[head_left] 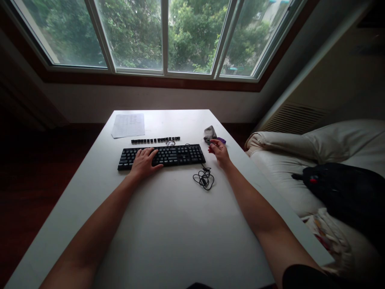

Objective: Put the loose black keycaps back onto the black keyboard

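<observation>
A black keyboard [180, 154] lies across the white table. My left hand [144, 160] rests on its left part, fingers spread over the keys and thumb out to the right. Just past the keyboard's right end, my right hand [219, 151] is raised with thumb and fingers pinched together; what they hold, if anything, is too small to make out. Behind those fingers are a crumpled grey cloth [209, 132] and a purple item [221, 140]. A row of small black keycaps [155, 140] stretches behind the keyboard, with a small clear, ring-like thing [170, 143] near it.
A bundled black cable [204, 178] lies in front of the keyboard's right end. Printed paper sheets [128, 125] are at the table's far left. Right of the table [180, 224] stands a pale sofa [279, 172] bearing a dark bag [345, 188]. Windows [165, 36] are beyond.
</observation>
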`<action>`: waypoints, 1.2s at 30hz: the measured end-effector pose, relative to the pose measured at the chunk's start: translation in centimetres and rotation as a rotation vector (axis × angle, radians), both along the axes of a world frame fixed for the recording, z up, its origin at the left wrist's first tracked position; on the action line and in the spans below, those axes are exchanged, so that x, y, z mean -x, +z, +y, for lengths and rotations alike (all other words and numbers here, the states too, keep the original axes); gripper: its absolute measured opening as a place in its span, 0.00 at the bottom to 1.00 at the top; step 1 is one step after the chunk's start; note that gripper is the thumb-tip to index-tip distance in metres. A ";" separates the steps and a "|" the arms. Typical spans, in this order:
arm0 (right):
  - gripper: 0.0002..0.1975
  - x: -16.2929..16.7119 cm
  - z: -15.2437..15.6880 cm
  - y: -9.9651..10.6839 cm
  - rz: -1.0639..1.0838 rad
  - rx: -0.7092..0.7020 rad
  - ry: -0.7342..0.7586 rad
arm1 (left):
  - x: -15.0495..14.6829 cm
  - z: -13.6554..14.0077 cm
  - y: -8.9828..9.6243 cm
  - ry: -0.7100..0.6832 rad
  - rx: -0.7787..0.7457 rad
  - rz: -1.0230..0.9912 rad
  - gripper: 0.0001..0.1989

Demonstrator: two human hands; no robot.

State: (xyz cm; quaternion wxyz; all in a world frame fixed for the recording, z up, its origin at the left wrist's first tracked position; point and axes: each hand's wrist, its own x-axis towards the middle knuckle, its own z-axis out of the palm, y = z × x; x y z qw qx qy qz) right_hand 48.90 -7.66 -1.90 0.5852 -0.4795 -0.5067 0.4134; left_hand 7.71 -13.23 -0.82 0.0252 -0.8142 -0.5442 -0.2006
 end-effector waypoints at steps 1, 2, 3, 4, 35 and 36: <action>0.24 0.0 0.0 0.1 -0.016 -0.011 0.005 | 0.0 0.0 0.0 -0.003 -0.003 -0.004 0.38; 0.23 -0.1 0.0 0.1 -0.032 -0.024 0.007 | 0.0 0.0 -0.1 -0.008 -0.005 -0.009 0.38; 0.22 -0.2 0.1 0.2 -0.043 -0.036 0.007 | 0.1 0.0 -0.1 -0.011 -0.007 -0.012 0.38; 0.22 -0.4 0.2 0.2 -0.048 -0.047 0.003 | 0.1 0.0 -0.1 -0.012 -0.009 -0.012 0.38; 0.16 -0.6 7.5 5.9 -0.585 0.131 0.486 | 0.6 0.2 -0.5 -0.009 -0.017 0.007 0.38; 0.16 -0.5 7.5 6.0 -0.589 0.137 0.503 | 0.6 0.2 -0.5 -0.009 -0.019 0.011 0.38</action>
